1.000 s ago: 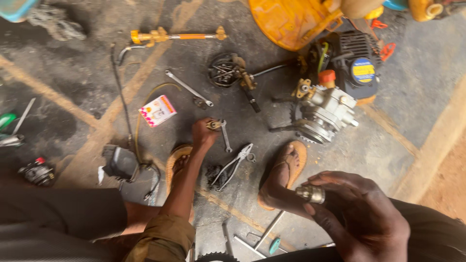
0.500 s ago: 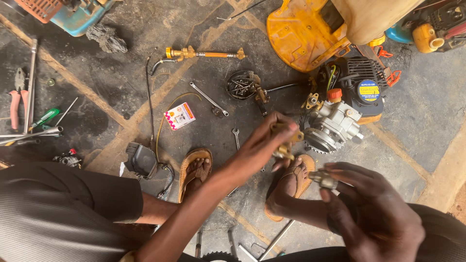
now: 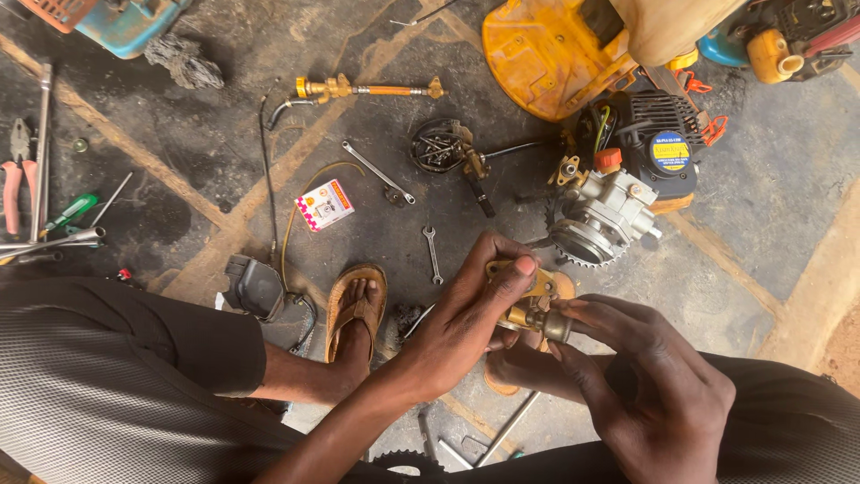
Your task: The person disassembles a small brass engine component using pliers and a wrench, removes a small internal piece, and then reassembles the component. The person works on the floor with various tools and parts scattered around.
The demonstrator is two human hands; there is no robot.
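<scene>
My left hand (image 3: 466,314) and my right hand (image 3: 640,390) meet low in the middle of the view, both gripping a small brass fitting (image 3: 528,309). The left fingers pinch its upper end. The right fingers hold its dark metal end piece (image 3: 555,327). The hands hide most of the fitting. Just beyond them on the floor stands a small engine (image 3: 618,193) with a toothed gear wheel (image 3: 578,242). A small spanner (image 3: 432,253) lies left of the hands.
A yellow housing (image 3: 546,54) lies at the top. A brass nozzle rod (image 3: 367,90), long spanner (image 3: 376,170), small cardboard box (image 3: 324,204) and bowl of screws (image 3: 436,146) lie mid-floor. Pliers (image 3: 16,170) and screwdrivers (image 3: 67,215) sit far left. My sandalled foot (image 3: 356,309) rests near the hands.
My left hand picked a brass part off the floor near the pliers, carried it right and joined it to the piece in my right hand. The view shifted down and left.
</scene>
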